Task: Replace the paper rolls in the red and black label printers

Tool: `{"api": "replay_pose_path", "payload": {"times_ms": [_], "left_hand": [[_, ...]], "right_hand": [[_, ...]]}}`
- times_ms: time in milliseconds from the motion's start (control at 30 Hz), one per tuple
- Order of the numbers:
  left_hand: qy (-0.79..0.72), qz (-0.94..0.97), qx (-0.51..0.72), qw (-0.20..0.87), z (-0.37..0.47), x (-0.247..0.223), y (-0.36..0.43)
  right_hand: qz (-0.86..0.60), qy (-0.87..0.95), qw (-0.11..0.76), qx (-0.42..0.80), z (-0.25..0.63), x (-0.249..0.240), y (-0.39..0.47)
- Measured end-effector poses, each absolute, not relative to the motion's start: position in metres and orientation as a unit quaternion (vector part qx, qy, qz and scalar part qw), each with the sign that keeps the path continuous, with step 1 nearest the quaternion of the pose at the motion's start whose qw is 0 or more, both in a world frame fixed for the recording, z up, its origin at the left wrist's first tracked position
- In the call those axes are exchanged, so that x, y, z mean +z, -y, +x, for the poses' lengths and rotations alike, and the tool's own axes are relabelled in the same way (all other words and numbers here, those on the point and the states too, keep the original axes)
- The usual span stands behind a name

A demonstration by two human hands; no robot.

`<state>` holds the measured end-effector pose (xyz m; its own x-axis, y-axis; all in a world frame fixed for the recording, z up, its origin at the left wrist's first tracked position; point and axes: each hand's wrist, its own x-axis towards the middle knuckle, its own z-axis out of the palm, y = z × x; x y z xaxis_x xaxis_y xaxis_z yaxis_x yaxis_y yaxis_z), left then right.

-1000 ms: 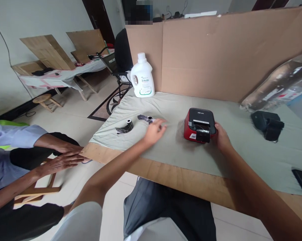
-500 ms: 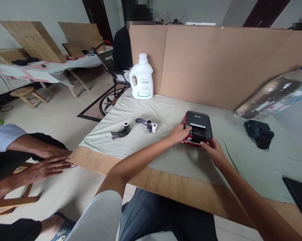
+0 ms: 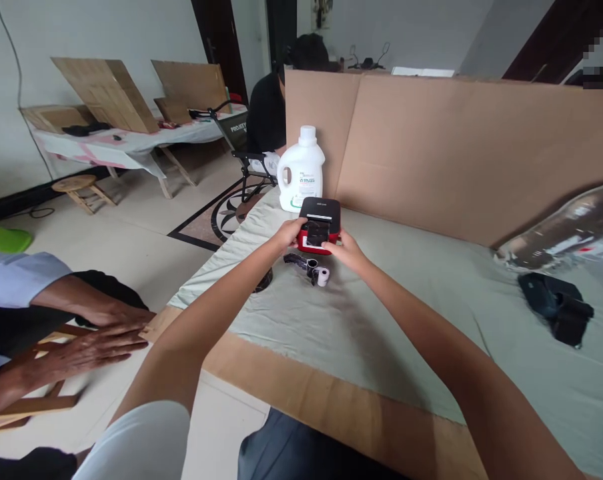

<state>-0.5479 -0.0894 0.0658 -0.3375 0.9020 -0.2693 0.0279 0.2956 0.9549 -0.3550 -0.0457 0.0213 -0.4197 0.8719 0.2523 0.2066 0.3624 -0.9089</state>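
A small black and red printer (image 3: 323, 208) is held between my two hands, in front of the white detergent bottle (image 3: 306, 170). My left hand (image 3: 290, 233) grips its left side and my right hand (image 3: 347, 249) its lower right corner. Dark film or ribbon shows at the printer's front. Just below it on the cloth lie a small white roll (image 3: 323, 277) and a dark roll (image 3: 312, 265) with crumpled black ribbon. Another black ribbon piece (image 3: 264, 281) is partly hidden behind my left forearm.
A tall cardboard sheet (image 3: 431, 153) stands along the table's back. A large plastic bottle (image 3: 556, 230) and a black strapped device (image 3: 554, 307) lie at the right. Another person's hands (image 3: 106, 333) rest near the table's left corner.
Both my hands have carried the printer left and back, from the right of the rolls to behind them, close to the detergent bottle. The view has shifted too.
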Motion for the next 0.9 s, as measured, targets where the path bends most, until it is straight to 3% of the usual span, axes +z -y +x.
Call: {"api": "replay_pose_path", "payload": {"times_ms": [267,633,700,833,900], "left_hand": [[-0.692,0.306,0.490,0.434,-0.590,0.051,0.051],[-0.698,0.278,0.524,0.402,-0.588,0.038,0.036],[-0.694,0.283,0.564,0.348,-0.584,0.050,0.044],[-0.562,0.381,0.722,0.130,-0.534,0.070,0.090],[-0.502,0.525,0.678,0.111,-0.484,0.062,0.131]], "right_hand": [[-0.384,0.713,0.378,0.449,-0.410,0.008,0.021],[-0.391,0.708,0.355,0.470,-0.410,-0.001,0.005],[-0.415,0.708,0.334,0.464,-0.393,-0.005,0.012],[-0.457,0.732,0.306,0.402,-0.312,-0.022,0.034],[-0.472,0.745,0.316,0.350,-0.247,-0.032,0.044]]}}
